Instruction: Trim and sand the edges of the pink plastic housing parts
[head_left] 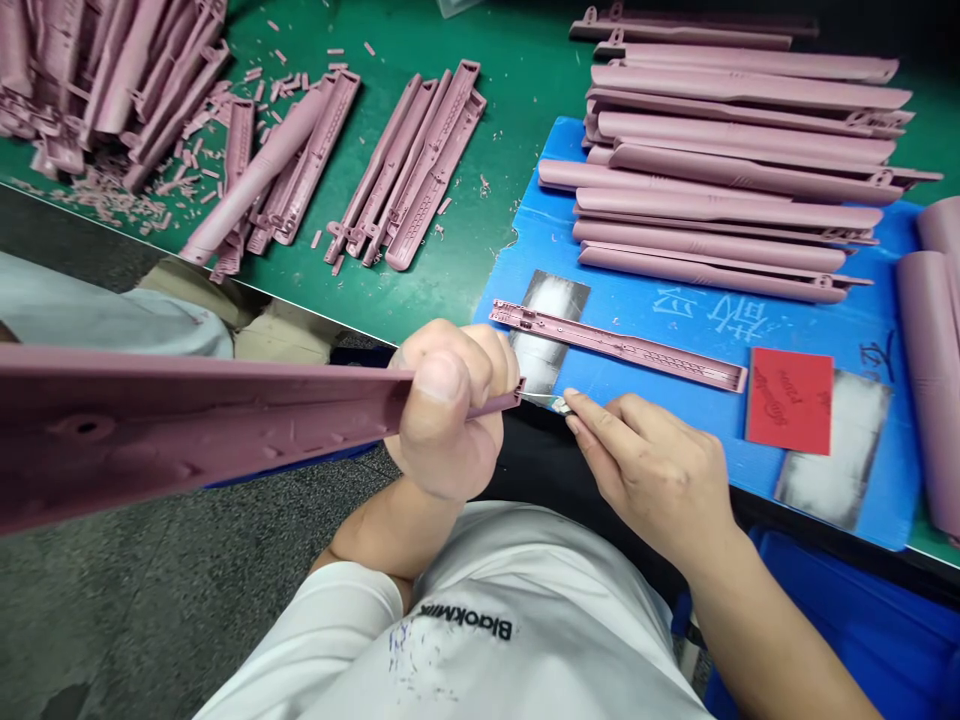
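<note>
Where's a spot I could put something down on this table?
The green mat shows between the middle bunch of pink plastic parts and the blue sheet, with a few crumbs. The blue sheet also shows below the pink stack, beside the red pad. The top-left pile is crowded.

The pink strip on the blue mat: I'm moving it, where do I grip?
Probably pinch the pink strip midway along its long edges, from above and the far side: it lies flat, and the small blade in the right hand is near its left end.
</note>
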